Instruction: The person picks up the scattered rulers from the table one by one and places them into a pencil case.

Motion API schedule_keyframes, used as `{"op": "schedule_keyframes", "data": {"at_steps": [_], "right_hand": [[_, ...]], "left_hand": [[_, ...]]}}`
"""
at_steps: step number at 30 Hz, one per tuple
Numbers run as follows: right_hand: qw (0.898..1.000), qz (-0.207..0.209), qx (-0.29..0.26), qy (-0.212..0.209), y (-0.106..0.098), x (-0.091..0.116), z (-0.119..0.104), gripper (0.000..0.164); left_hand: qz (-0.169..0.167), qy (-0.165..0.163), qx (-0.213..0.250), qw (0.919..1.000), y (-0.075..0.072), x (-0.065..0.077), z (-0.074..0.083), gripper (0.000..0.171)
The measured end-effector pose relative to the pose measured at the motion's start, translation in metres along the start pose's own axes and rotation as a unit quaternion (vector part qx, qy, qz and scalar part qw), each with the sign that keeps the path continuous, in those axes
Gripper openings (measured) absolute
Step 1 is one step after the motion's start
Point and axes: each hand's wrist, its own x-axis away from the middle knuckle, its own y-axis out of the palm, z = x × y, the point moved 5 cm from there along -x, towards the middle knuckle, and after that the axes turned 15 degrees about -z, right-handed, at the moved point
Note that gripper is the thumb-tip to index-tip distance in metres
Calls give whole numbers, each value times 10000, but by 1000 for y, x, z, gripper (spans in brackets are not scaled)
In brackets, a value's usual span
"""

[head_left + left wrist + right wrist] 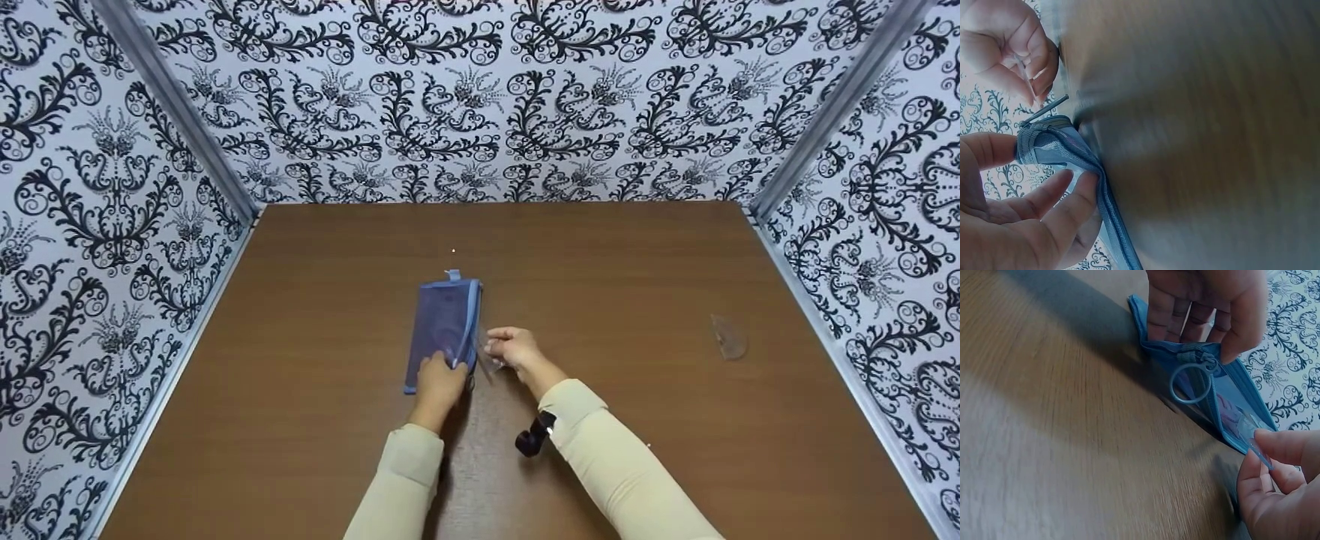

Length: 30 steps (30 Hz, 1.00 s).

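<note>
A blue zip pouch (439, 319) with see-through sides lies lengthwise on the table, its zip open along the right edge. My left hand (441, 381) grips the near end of the pouch, thumb and fingers around its edge by the zip. A round ring (1190, 383) hangs from the zip pull there. At the pouch's open side, my right hand (516, 349) pinches a thin clear plastic piece (1262, 454) between thumb and fingers. One end of that piece is at the pouch mouth; its full shape is hidden. Pinkish contents show faintly inside the pouch.
A clear half-round protractor (729, 337) lies apart on the right side of the brown wooden table (600, 262). Patterned walls (480, 105) enclose the table at the back and both sides. A black wrist-camera mount (531, 441) juts from the right sleeve.
</note>
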Motion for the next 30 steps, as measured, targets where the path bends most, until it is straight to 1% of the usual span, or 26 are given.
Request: {"op": "schedule_keyframes", "data": {"at_steps": [1,4,5,7,8,10,11,12,14,16,17,19,21,22,24,25,27,29,30], "right_hand": [[9999,-13,44,-98,-1,-1,1,36],[9984,-215,44,-522,-13,-33,31,31],[9980,-257,15,-579,-18,-46,43,29],[9981,-269,136,-540,-22,-62,59,30],[9979,-285,153,-553,-27,-76,72,28],[9978,-271,251,-544,-29,-87,82,29],[9983,-212,357,-405,-29,-91,85,30],[9979,-189,448,-417,-30,-95,87,32],[9971,-199,491,-555,-36,-109,99,33],[9971,-110,596,-454,-40,-121,109,35],[9968,-133,611,-498,-42,-128,116,35],[9962,-161,591,-626,-47,-145,131,34],[9958,-174,579,-694,-49,-156,140,32],[9955,-143,596,-725,-49,-159,142,32],[9957,-84,621,-676,-46,-156,139,31],[9948,-89,625,-794,-44,-153,137,30],[9927,-134,596,-1038,-40,-144,127,27],[9938,-102,605,-925,-34,-131,115,26],[9934,-118,608,-970,-33,-131,114,25]], "left_hand": [[12,20,3,10000,0,0,0,39],[13,31,41,10000,0,0,0,40],[9,33,48,10000,-1,0,1,41],[-15,11,76,10000,-1,1,1,40],[-39,-10,97,9999,-1,1,1,39],[-74,-42,124,9999,-1,1,2,35],[-83,-43,126,9999,-2,1,2,34],[-86,-46,134,9999,-2,1,2,32],[-72,-37,130,9999,-2,1,2,31],[-46,-20,108,9999,-2,1,2,31],[-34,-13,102,9999,-2,2,2,31],[-20,-9,99,9999,-2,1,1,29],[-12,-3,92,10000,-2,1,1,28],[-7,9,87,10000,-1,1,1,27],[5,37,62,10000,-1,1,1,27],[9,43,54,10000,-1,1,1,27],[14,53,39,10000,-1,0,1,28],[11,37,35,10000,-1,0,1,28],[2,22,35,10000,-1,0,1,28]]}}
